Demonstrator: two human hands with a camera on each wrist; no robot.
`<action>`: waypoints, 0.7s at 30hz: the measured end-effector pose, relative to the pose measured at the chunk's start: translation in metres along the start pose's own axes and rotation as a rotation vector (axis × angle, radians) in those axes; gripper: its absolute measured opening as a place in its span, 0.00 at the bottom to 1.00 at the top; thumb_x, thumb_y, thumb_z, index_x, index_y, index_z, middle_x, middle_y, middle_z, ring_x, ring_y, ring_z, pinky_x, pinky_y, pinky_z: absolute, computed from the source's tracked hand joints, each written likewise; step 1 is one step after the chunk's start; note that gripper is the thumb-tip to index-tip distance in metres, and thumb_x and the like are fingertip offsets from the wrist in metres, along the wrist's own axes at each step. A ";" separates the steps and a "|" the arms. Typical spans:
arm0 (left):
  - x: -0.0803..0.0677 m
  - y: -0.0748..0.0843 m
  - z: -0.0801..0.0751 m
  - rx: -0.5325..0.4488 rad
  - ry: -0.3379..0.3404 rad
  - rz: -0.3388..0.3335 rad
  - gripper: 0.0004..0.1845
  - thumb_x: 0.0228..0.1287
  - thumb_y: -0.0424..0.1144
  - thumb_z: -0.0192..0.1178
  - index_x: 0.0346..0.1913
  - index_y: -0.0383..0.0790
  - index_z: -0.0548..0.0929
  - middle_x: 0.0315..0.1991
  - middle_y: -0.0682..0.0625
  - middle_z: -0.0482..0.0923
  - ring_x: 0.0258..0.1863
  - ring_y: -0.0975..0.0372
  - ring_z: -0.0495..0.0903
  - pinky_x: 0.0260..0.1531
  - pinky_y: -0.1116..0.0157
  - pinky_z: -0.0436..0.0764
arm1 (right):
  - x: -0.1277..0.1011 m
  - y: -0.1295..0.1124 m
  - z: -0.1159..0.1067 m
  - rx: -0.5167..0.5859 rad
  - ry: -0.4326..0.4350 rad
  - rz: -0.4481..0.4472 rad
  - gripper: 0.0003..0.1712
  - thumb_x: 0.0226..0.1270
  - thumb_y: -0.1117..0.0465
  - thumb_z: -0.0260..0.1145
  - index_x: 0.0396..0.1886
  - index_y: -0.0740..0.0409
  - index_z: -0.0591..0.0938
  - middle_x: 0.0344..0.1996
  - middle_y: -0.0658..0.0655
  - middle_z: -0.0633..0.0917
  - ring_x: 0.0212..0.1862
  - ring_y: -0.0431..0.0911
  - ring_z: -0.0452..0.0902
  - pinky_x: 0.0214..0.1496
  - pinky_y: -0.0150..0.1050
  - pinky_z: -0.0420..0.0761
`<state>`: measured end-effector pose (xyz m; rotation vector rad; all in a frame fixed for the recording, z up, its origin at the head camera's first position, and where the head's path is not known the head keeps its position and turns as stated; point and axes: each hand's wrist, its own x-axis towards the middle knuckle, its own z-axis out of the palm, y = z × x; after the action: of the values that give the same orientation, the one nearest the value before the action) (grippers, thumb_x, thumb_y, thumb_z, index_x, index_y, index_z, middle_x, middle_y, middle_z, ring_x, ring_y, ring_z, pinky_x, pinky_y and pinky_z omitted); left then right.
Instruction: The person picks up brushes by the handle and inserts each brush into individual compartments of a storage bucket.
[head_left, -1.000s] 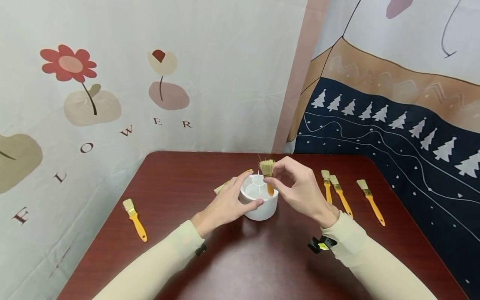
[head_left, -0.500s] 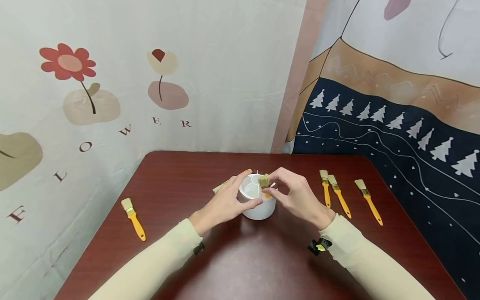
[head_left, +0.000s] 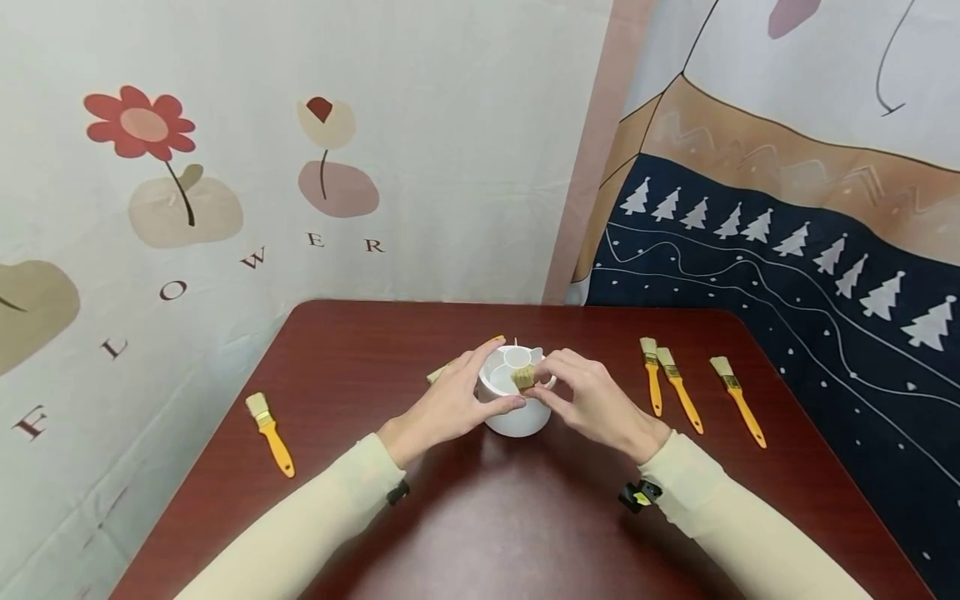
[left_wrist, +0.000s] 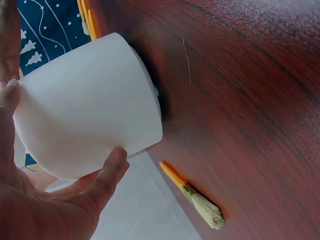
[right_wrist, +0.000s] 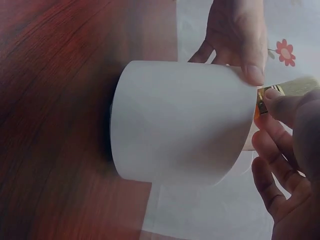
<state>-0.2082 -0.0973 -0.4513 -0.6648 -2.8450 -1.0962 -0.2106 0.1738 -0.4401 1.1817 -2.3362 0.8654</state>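
A white round divided pot (head_left: 517, 422) stands on the table, held at its left side by my left hand (head_left: 448, 407), thumb on the near rim and fingers round the far side. Over the pot's right rim, my right hand (head_left: 597, 403) pinches a paintbrush (head_left: 523, 379) with pale bristles. In the right wrist view the thumb and fingers hold this brush at its metal band (right_wrist: 270, 95); its yellow handle points into the pot and is mostly hidden. Another paintbrush (left_wrist: 202, 206) lies behind the left hand, partly covered in the head view.
Three yellow-handled paintbrushes lie to the right, including the outermost brush (head_left: 738, 402). One more brush (head_left: 270, 435) lies at the left. The dark red table (head_left: 525, 533) meets printed cloth hangings (head_left: 465, 167) at the back. A loose bristle (left_wrist: 187, 62) lies on the tabletop.
My right hand has lowered the paintbrush, so its handle has sunk into the pot and its bristles now sit near the rim, tilted left. My left hand stays on the pot.
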 end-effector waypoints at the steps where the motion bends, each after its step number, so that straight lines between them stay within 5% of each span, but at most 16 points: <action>1: 0.000 0.000 0.000 -0.003 -0.002 0.000 0.56 0.73 0.68 0.78 0.94 0.54 0.63 0.80 0.42 0.80 0.78 0.47 0.82 0.75 0.42 0.84 | 0.000 0.000 0.000 -0.004 -0.003 -0.001 0.18 0.67 0.69 0.88 0.52 0.53 0.92 0.45 0.51 0.92 0.47 0.44 0.90 0.49 0.38 0.95; 12: 0.002 -0.001 -0.002 -0.012 -0.010 -0.014 0.57 0.73 0.67 0.77 0.95 0.54 0.61 0.82 0.41 0.78 0.81 0.47 0.81 0.78 0.41 0.83 | -0.003 0.005 -0.002 -0.013 0.018 -0.033 0.19 0.67 0.64 0.90 0.55 0.54 0.94 0.49 0.51 0.93 0.50 0.46 0.90 0.53 0.42 0.94; 21: -0.001 0.003 0.000 -0.044 0.026 -0.032 0.64 0.69 0.69 0.79 0.98 0.60 0.53 0.92 0.47 0.66 0.89 0.48 0.73 0.85 0.39 0.76 | -0.015 0.014 -0.017 0.019 0.052 0.057 0.21 0.69 0.64 0.89 0.59 0.52 0.95 0.52 0.50 0.94 0.49 0.46 0.89 0.56 0.35 0.91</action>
<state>-0.2060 -0.0956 -0.4500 -0.6041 -2.8270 -1.1661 -0.2120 0.2001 -0.4411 1.0919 -2.3344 0.9290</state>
